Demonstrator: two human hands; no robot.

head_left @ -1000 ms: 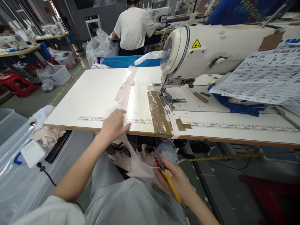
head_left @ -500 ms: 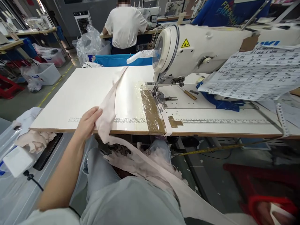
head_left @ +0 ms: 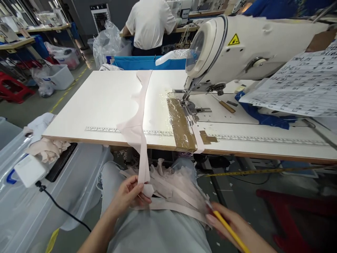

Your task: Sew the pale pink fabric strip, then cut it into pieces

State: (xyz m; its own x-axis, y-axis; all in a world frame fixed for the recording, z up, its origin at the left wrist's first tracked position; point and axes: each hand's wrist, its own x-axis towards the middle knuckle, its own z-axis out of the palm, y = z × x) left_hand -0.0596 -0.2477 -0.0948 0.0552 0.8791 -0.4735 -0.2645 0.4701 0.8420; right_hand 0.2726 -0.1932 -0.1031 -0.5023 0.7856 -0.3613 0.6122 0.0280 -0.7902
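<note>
My left hand (head_left: 129, 196) is down at my lap, fingers pinched on the lower end of a long pale pink fabric strip (head_left: 140, 116). The strip runs up over the front edge of the white sewing table (head_left: 100, 102) and across it to the back. My right hand (head_left: 237, 228) sits low at the right, closed round yellow-handled scissors (head_left: 228, 228) whose blades point at the pink fabric pile (head_left: 173, 189) on my lap. The white sewing machine (head_left: 244, 49) stands on the right of the table, with its needle over a taped patch (head_left: 181, 124).
A clear plastic bin (head_left: 23, 196) with pink scraps, a white charger and a black cable stands at my left. A printed sheet (head_left: 297, 86) hangs over the machine at the right. A red stool (head_left: 297, 214) is under the table. A person in a white shirt (head_left: 151, 23) sits at the far bench.
My left hand came off the table edge and dropped to my lap, now pinching the strip's lower end. My right hand with the scissors has come back into view at the lower right.
</note>
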